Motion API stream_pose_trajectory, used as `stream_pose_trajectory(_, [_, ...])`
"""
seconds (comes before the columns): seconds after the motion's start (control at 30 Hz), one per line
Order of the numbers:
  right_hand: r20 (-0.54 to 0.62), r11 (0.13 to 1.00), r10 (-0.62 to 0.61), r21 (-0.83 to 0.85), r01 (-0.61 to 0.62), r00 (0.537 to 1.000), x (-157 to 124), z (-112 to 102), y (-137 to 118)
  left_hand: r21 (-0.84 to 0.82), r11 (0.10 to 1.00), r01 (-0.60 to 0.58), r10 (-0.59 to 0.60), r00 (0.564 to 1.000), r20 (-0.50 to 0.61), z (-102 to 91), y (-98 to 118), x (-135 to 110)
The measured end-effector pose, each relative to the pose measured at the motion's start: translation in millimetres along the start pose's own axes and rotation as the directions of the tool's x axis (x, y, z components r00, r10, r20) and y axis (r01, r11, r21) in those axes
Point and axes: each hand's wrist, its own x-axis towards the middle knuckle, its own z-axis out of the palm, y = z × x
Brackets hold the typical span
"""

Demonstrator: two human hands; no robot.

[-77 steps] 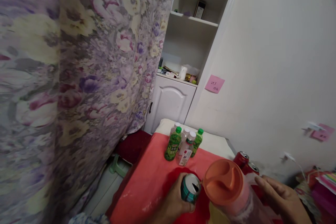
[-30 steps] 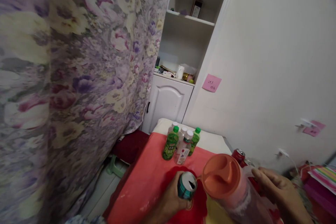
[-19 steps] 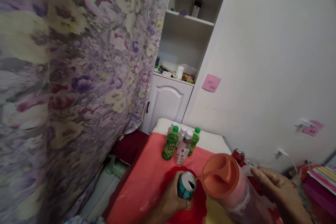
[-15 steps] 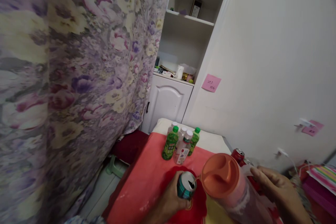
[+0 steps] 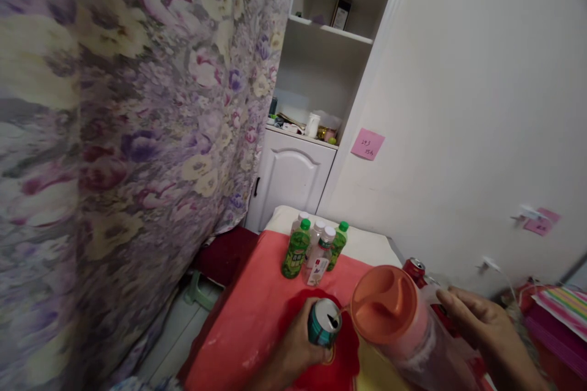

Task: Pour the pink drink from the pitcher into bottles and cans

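The left hand [image 5: 293, 351] closes around the opened teal drink can [image 5: 323, 324], bracing it upright on the red-covered worktop [image 5: 257, 317]. The right hand [image 5: 481, 330] grips the clear orange-lidded plastic jug [image 5: 403, 330], tilted with its spout just beside the can's opening.

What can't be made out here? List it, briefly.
Head view only.
Too small: writing on pink sticky note.
Mostly behind orange-lidded clear plastic jug: red drink cans.
Covered by left hand: label of teal drink can.
Blurred, cut by bottom edge: right hand grip on jug.

Pitcher [image 5: 406, 333] base off the bottom edge; pink note [image 5: 367, 144] writing illegible
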Motion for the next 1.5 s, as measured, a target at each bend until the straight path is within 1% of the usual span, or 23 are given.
stream_pose_trajectory(0.27, [-0.020,1.000,-0.018,-0.015,0.017,1.000,1,0,4,-0.028,0.999,-0.017,0.018,1.000,0.016,-1.5,-2,0])
stream_pose_trajectory(0.4, [-0.020,0.999,-0.026,-0.026,0.025,0.999,0,1,0,-0.051,0.998,-0.021,0.022,0.999,0.025,-0.7,-1,-1])
stream_pose_trajectory(0.57, [-0.014,0.998,-0.027,-0.049,0.026,1.000,0,2,-5,-0.040,0.999,-0.002,0.002,1.000,0.013,0.4,3,-2])
stream_pose_trajectory(0.73, [-0.016,1.000,-0.010,-0.027,0.009,1.000,2,0,0,-0.025,1.000,0.011,-0.011,1.000,0.006,1.7,8,-3])
stream_pose_trajectory(1.07, [-0.025,0.999,-0.048,-0.011,0.048,0.999,1,0,0,-0.016,1.000,0.022,-0.022,1.000,-0.004,1.8,8,-2])
stream_pose_trajectory(1.27, [-0.038,0.998,-0.055,-0.042,0.053,0.998,1,2,-2,-0.014,0.999,0.034,-0.034,0.999,-0.009,2.6,11,-2])
stream_pose_trajectory(1.5, [-0.011,0.998,-0.045,-0.037,0.044,0.999,1,0,0,-0.024,0.999,0.043,-0.043,0.999,-0.010,2.6,11,-3])
